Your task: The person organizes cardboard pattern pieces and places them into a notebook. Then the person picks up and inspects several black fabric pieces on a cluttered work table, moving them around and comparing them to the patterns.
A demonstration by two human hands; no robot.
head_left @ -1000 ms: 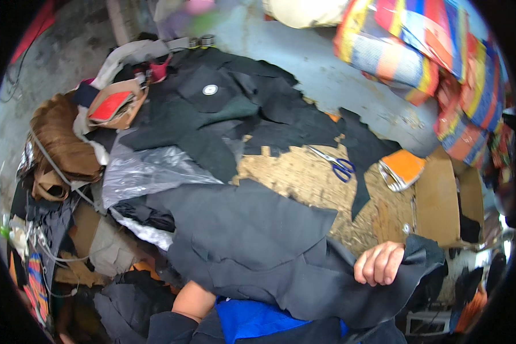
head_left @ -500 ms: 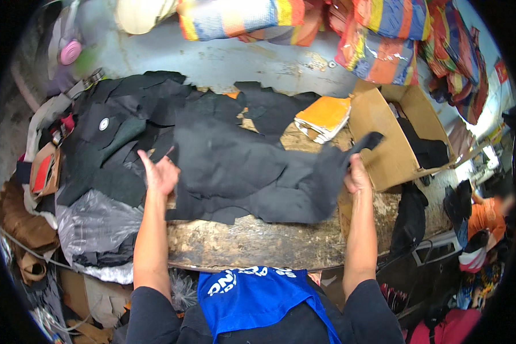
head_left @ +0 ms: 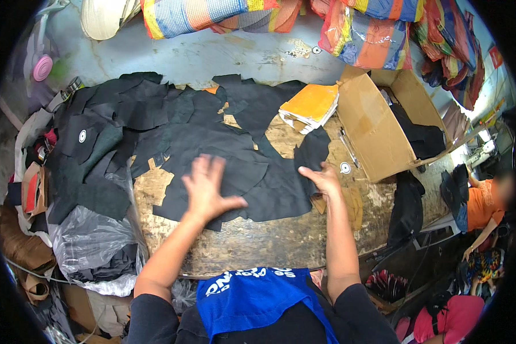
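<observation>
A large black leather piece [head_left: 281,192] lies spread across the worn wooden table in front of me. Over its left part my left hand [head_left: 207,190] is spread, fingers apart, holding nothing; whether the palm touches the leather I cannot tell. At the right end, my right hand [head_left: 325,181] pinches the leather's edge, where a flap stands raised beyond the fingers. More irregular black leather pieces [head_left: 146,114] lie heaped behind and to the left. A white round disc [head_left: 344,168] rests on the table just right of my right hand.
A cardboard box [head_left: 372,129] holding black pieces stands at the right, beside an orange-and-white folded cloth [head_left: 309,106]. A clear plastic bag [head_left: 97,229] sits at the left edge. Striped woven bags [head_left: 372,37] lie along the back. Another person in orange [head_left: 488,203] is at far right.
The leather has come down flatter on the table. My left hand has moved right onto it, and my right hand has moved left, still on its edge. The view has shifted slightly.
</observation>
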